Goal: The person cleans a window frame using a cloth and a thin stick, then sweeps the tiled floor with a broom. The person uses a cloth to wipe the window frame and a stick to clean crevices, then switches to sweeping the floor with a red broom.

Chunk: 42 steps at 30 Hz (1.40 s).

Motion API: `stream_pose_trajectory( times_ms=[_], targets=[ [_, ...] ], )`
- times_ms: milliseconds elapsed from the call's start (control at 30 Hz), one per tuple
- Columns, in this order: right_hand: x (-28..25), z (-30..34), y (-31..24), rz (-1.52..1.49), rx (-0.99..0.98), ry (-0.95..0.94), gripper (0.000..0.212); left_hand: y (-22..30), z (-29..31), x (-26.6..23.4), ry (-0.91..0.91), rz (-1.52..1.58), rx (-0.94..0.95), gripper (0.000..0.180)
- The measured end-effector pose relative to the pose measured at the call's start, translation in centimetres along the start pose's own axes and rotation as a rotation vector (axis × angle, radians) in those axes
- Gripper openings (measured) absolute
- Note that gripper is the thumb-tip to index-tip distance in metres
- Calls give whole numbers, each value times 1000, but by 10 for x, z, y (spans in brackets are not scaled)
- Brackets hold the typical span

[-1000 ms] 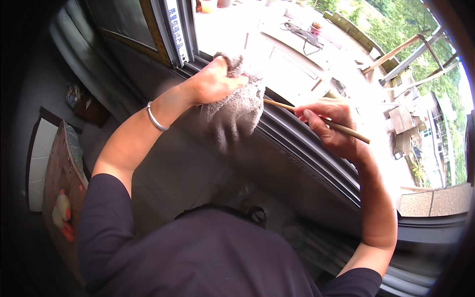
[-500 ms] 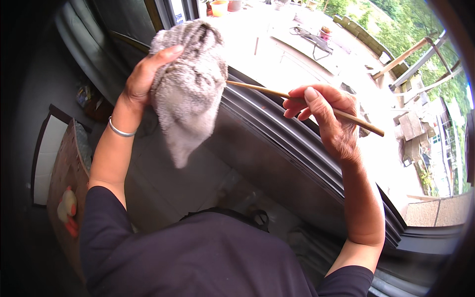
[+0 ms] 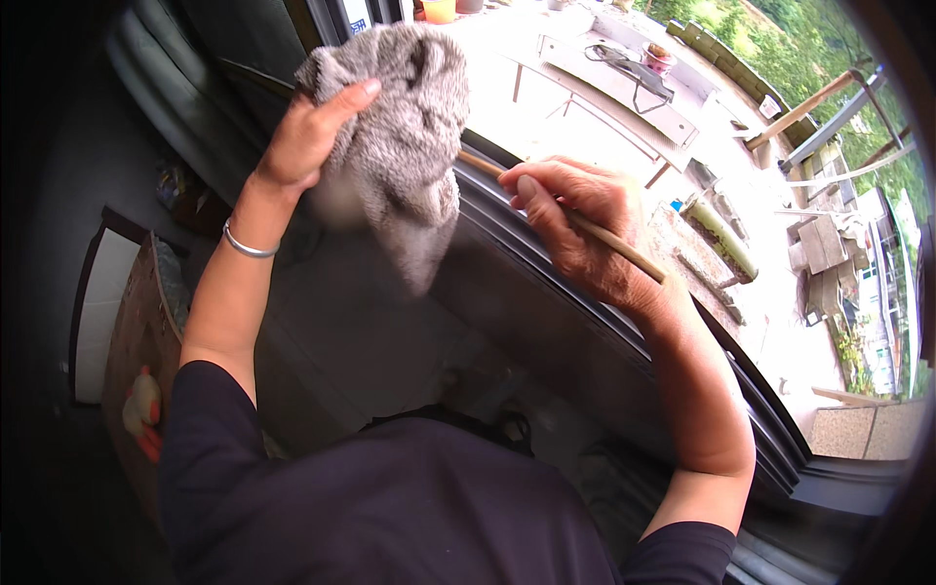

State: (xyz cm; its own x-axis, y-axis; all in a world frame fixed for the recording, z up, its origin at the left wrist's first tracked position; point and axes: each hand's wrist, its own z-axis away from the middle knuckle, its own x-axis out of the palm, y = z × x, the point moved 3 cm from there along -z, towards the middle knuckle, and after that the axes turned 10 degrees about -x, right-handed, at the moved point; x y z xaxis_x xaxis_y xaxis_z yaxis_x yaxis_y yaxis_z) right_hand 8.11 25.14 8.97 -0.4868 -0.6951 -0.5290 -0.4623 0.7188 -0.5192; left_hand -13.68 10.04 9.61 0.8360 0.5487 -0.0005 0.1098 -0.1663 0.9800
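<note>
A fluffy grey cloth hangs bunched in my left hand, with the thumb laid across its front and the other fingers hidden behind it. The cloth's lower corner dangles in a point. My right hand is closed around a thin wooden stick, whose near end sticks out past the wrist. The stick's far end runs up to the cloth's right edge. Whether it goes into or behind the cloth I cannot tell. Both hands are raised over the dark window track.
Beyond the window frame is a bright yard with a bench-like table and pots. A dark curtain hangs at the left. Below it stands a wooden board with a plush-looking toy.
My right hand has moved left along the stick, closer to the cloth, and its fingers have closed more around it. The cloth in my left hand has shifted slightly up and right.
</note>
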Motion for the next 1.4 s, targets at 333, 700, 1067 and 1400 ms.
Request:
stream_pose_trajectory(
  times_ms=[333, 700, 1067, 1400],
  targets=[
    [56, -38, 36, 270, -168, -199, 15, -38, 31, -5, 150, -594, 228, 25],
    [-7, 7, 3, 199, 70, -342, 17, -75, 72, -7, 176, -525, 151, 31],
    [-58, 64, -34, 244, 173, -377, 16, -85, 90, 54, -45, -429, 158, 42],
    [-66, 89, -55, -18, 294, 21, 15, -28, 67, 78, 124, -334, 207, 23]
  ],
)
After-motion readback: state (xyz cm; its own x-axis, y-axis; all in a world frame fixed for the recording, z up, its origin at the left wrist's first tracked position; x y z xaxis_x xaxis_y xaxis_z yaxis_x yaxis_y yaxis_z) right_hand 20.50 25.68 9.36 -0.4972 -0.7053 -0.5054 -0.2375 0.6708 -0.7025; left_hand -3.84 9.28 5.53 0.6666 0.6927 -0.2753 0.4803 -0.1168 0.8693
